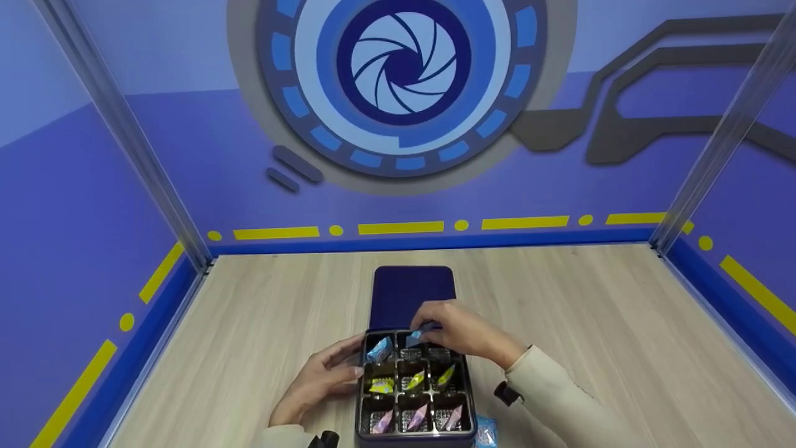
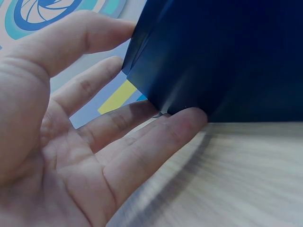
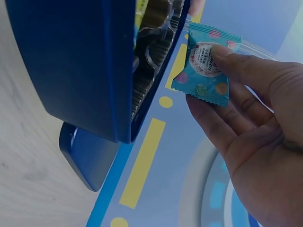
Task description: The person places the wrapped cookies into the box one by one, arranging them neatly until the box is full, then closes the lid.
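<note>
A dark blue box [image 1: 415, 440] with a black compartment insert stands on the table. My right hand [image 1: 457, 330] pinches a blue wrapped candy [image 3: 206, 64] between thumb and fingers, over the back row's middle compartment. My left hand [image 1: 320, 376] touches the box's left side, its fingers spread along the wall [image 2: 227, 61]. Another blue candy [image 1: 379, 350] lies in the back left compartment. Yellow candies [image 1: 382, 386] occupy the middle row, and pink candies [image 1: 416, 418] the front row. The back right compartment is partly hidden by my right hand.
The dark blue lid [image 1: 411, 292] lies flat behind the box. One more blue wrapped candy [image 1: 486, 432] is on the table at the box's front right corner. Blue panels [image 1: 404, 205] with metal corner posts enclose the wooden table [image 1: 280, 298].
</note>
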Tool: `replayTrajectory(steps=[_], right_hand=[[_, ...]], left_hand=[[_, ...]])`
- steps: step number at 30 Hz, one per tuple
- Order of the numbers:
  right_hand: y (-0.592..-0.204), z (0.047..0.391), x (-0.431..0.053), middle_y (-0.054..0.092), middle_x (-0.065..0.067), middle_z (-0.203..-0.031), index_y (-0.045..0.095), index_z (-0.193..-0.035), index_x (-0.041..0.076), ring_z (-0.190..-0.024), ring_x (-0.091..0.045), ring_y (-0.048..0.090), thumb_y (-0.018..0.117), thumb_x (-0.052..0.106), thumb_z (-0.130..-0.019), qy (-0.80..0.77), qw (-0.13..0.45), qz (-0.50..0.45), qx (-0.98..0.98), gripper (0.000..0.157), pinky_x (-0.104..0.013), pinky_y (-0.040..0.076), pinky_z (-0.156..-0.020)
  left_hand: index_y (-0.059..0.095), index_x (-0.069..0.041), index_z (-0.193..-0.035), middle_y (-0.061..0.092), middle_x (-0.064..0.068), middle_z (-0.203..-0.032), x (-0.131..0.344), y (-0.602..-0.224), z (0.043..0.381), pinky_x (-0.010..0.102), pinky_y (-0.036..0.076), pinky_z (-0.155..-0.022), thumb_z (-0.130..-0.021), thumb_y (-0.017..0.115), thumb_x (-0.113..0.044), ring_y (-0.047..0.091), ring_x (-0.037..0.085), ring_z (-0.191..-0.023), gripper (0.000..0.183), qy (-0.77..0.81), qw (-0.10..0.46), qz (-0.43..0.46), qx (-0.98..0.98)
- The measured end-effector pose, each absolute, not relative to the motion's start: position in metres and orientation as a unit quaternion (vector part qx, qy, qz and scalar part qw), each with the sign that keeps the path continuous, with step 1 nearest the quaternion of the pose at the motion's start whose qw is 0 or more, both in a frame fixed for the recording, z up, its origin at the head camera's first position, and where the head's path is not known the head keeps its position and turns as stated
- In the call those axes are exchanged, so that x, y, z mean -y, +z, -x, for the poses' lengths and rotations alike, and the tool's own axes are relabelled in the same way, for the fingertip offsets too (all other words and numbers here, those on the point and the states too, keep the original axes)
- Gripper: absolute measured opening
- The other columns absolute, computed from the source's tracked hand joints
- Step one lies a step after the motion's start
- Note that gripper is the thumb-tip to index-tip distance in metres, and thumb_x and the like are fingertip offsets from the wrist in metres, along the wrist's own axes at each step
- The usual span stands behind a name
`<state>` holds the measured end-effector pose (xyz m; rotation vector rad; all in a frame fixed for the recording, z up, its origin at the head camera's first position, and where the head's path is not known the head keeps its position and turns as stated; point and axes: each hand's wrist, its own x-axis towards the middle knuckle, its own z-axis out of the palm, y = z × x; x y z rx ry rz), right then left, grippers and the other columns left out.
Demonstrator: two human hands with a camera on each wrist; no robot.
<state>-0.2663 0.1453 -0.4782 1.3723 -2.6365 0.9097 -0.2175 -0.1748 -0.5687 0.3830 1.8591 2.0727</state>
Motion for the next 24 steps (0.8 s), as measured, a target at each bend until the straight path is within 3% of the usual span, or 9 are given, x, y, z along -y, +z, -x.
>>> replayTrajectory(steps=[7, 24], right_hand=[[-0.482, 0.267, -0.138, 0.075, -0.001, -0.109, 0.077, -0.111, 0.005, -0.103, -0.017, 0.071, 0.078, 0.003, -0.097, 0.285, 0.007, -0.451, 0.846, 0.015, -0.034, 0.062, -0.089], [-0.491, 0.267, -0.128, 0.074, 0.001, -0.111, 0.078, -0.113, 0.008, -0.106, -0.014, 0.07, 0.077, 0.002, -0.097, 0.28, -0.03, -0.443, 0.851, 0.017, -0.031, 0.06, -0.092]], left_hand=[[0.046, -0.002, -0.159, 0.04, 0.027, -0.163, 0.175, -0.567, 0.218, 0.043, 0.058, -0.101, -0.098, 0.075, -0.005, 0.044, 0.044, -0.146, 0.069, 0.722, 0.16, -0.135, -0.659], [0.045, -0.002, -0.16, 0.039, 0.027, -0.164, 0.175, -0.567, 0.218, 0.046, 0.06, -0.098, -0.098, 0.075, -0.005, 0.049, 0.041, -0.143, 0.069, 0.727, 0.168, -0.128, -0.654]])
